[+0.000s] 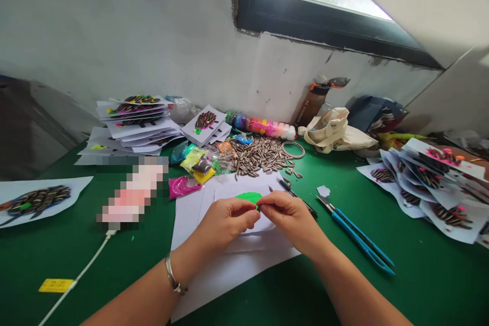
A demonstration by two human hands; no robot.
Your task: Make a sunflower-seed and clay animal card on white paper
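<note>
My left hand (231, 219) and my right hand (288, 214) meet over white paper sheets (198, 275) in the middle of the table. Each has thumb and forefinger pinched together. At their touching fingertips is a tiny dark bit, too small to name. A flat bright green patch (248, 196), like modelling clay, lies on the top sheet just behind the fingertips and is partly hidden by them. Dark pens (296, 193) lie beside my right hand. Farther right rest blue-handled tweezers (355, 234) and a small white scrap (323, 191).
Sunflower seeds (260, 155) are heaped behind the paper, near bagged coloured clay (202, 163) and a tape ring (293, 150). Seed-picture cards are stacked left (141, 127) and right (428, 178). A brown bottle (311, 104) and cloth bag (336, 132) stand along the wall. A white cable (87, 265) crosses the left side.
</note>
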